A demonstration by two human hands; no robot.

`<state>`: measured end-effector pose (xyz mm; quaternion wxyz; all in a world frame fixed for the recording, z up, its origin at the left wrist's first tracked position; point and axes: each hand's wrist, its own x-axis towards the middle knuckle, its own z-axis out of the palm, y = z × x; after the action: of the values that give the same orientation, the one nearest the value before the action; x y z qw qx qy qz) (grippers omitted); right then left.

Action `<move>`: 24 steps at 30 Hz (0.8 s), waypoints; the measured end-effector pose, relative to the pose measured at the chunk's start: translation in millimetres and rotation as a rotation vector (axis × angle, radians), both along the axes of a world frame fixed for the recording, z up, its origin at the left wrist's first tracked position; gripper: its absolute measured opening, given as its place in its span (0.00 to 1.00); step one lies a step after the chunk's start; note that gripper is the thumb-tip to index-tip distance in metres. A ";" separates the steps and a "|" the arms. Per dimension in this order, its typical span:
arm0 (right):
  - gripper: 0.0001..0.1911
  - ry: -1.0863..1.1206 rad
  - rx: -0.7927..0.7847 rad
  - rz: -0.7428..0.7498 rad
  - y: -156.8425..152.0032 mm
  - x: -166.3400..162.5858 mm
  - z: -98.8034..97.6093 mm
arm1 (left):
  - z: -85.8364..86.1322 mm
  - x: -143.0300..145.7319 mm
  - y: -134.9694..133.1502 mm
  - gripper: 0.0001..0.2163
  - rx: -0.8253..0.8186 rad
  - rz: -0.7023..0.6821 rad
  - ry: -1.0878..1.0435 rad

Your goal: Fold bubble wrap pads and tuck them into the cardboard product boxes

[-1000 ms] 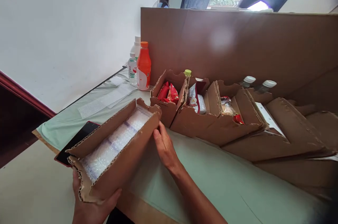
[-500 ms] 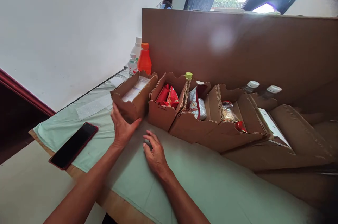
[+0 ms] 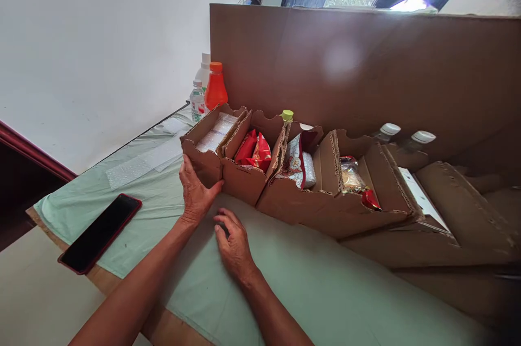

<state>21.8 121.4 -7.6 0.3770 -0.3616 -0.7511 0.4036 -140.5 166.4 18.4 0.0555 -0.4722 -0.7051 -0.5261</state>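
My left hand (image 3: 196,194) cups the near end of a narrow cardboard box (image 3: 203,158) lined with bubble wrap (image 3: 215,133). That box stands at the left end of a row of open cardboard boxes, touching the box with red snack packets (image 3: 254,151). My right hand (image 3: 233,241) rests palm down on the green tablecloth (image 3: 325,281) just in front of the row, fingers spread, holding nothing.
A black phone in a red case (image 3: 100,233) lies near the table's left edge. Bubble wrap sheets (image 3: 142,164) and bottles, one orange (image 3: 215,88), stand behind the boxes. A tall cardboard sheet (image 3: 366,74) walls off the back. More boxes (image 3: 354,183) stretch right.
The bubble-wrap box went from my hands near the table's front edge to the left end of the row, now pushed against the red-packet box. My right hand dropped flat onto the cloth.
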 end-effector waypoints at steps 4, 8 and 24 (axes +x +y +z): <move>0.14 -0.009 0.007 0.000 0.0 0.1 -0.4 | 0.7 -0.7 3.8 0.60 -0.007 0.008 0.005; 0.14 -0.013 0.008 0.008 0.6 0.7 1.2 | 2.5 0.3 4.6 0.58 -0.006 0.019 0.017; 0.14 -0.083 0.063 -0.037 -5.6 -0.8 7.0 | 4.0 0.6 1.9 0.59 -0.022 0.001 -0.026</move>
<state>21.0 115.8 -0.6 0.3639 -0.3798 -0.7717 0.3575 -139.9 168.3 22.5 0.0414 -0.4657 -0.7115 -0.5245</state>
